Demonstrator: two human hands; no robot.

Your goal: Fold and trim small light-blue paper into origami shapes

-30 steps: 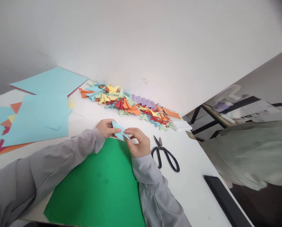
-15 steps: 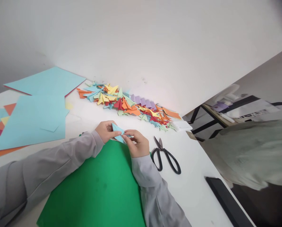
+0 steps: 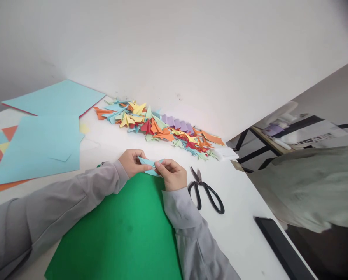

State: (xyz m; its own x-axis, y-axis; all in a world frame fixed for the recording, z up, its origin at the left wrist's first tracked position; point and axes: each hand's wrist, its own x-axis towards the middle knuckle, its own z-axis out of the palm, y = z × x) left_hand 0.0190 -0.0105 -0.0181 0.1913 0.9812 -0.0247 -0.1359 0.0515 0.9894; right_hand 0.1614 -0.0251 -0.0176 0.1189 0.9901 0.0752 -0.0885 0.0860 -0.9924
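A small folded piece of light blue paper is pinched between both hands, above the far edge of a green sheet. My left hand grips its left side, thumb along the near edge. On the right side, my right hand pinches it with thumb and forefinger. The fingers hide parts of the folds. Black-handled scissors lie slightly open to the right of my right hand. Beyond the hands stretches a long pile of folded paper planes in several colours.
Large light blue sheets lie at the left, over red and orange paper. Pleated purple paper sits behind the pile, against the wall. A black flat object lies near the table's right edge. Beyond it, a person's pale green clothing shows.
The blue paper has been turned and flattened between my fingers, and now lies more level. My right hand has shifted slightly right. The scissors and pile stay where they were.
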